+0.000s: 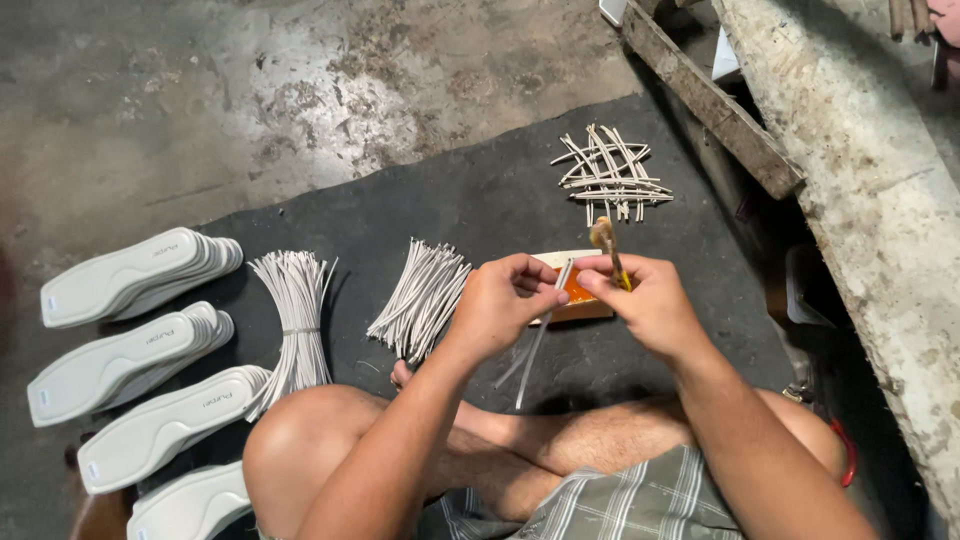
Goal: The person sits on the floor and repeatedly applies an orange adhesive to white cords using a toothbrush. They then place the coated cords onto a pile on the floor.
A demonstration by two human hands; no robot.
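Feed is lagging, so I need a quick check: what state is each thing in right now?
Left hand: pinching white strips.
Right hand: gripping a brush.
White strips: held, hanging down.
Brush: upright, bristles up.
Glue tin: open.
Tied bundle: bound, fanned.
Loose bundle: unbound.
Crossed strips: spread out.
Insoles: stacked.

Shoe soles (130, 340) at our left, tied strip bundle (297, 320) beside them, loose strips (420, 297) mid-mat (500, 200), crossed strips (610, 175) beyond our hands, beam (710, 100) far right.

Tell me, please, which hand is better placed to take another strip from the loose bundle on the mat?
Probably the left hand. It pinches a white strip and sits closer to the loose bundle of strips. The right hand grips a brush and is farther away.
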